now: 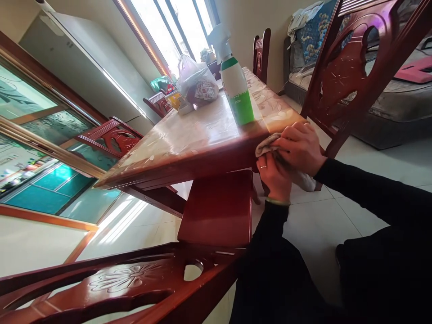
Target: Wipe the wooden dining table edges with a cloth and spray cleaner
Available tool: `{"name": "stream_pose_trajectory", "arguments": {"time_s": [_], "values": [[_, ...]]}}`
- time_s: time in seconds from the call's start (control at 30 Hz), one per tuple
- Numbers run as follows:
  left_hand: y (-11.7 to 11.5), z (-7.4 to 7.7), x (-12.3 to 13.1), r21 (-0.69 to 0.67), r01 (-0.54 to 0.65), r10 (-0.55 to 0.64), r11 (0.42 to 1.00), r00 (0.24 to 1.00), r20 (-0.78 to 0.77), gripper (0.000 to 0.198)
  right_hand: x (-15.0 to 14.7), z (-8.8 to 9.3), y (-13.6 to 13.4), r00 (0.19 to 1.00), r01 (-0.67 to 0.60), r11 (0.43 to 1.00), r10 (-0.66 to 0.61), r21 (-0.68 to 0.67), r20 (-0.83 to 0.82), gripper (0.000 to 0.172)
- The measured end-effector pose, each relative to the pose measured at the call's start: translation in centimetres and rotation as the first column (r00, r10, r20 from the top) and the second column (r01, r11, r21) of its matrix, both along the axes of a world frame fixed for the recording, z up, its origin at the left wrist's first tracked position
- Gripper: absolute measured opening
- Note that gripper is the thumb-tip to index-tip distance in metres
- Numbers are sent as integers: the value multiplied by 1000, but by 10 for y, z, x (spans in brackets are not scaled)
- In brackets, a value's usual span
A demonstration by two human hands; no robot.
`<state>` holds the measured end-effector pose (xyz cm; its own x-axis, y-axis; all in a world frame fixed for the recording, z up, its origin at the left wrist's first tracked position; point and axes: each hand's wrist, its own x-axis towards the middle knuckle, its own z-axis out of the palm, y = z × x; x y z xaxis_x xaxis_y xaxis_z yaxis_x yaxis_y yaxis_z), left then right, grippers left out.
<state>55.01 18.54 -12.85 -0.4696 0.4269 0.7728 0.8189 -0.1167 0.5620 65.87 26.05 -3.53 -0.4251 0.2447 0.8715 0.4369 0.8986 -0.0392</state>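
My right hand (300, 148) presses a pale cloth (268, 145) against the near corner of the dark red wooden dining table (189, 148). My left hand (275, 177), with a ring and a green wristband, sits just below it and also grips the cloth, whose lower end hangs under my right hand. A green and white spray bottle (236, 85) stands upright on the tabletop a short way beyond my hands.
A white plastic bag (195, 83) and small items sit at the table's far end. Carved red chairs (216, 211) stand around the table, one (351, 67) right beside my hands. A sofa (401, 103) stands at the right, glass doors at the left, on a tiled floor.
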Motion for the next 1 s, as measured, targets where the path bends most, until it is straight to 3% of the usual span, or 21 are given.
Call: {"name": "stream_pose_trajectory", "arguments": {"time_s": [0.17,0.37,0.47,0.57,0.67,0.8,1.0], "values": [[3,2,5,-71,112,-118,991,988,-97,42,14,-3,5,992,108,994,-107,12,-72,29],[-7,1,-18,57,-60,61,997,998,-24,45,-20,-3,-10,996,84,996,-83,11,-13,28],[1,6,3,-17,40,-42,999,989,-143,46,3,-8,-3,986,116,993,-116,-1,-116,29],[12,15,30,-127,91,-118,988,966,-230,47,29,-19,5,953,138,981,-168,-134,-252,24],[15,23,37,-183,79,-127,980,954,-271,46,29,-31,0,913,94,961,-187,-260,-363,26],[9,29,20,-236,62,-137,970,938,-318,38,4,-42,-22,815,-5,959,-161,-284,-557,28],[14,22,20,-216,76,-133,974,955,-266,32,-16,-39,-38,748,-112,892,-214,-437,-629,30]]}}
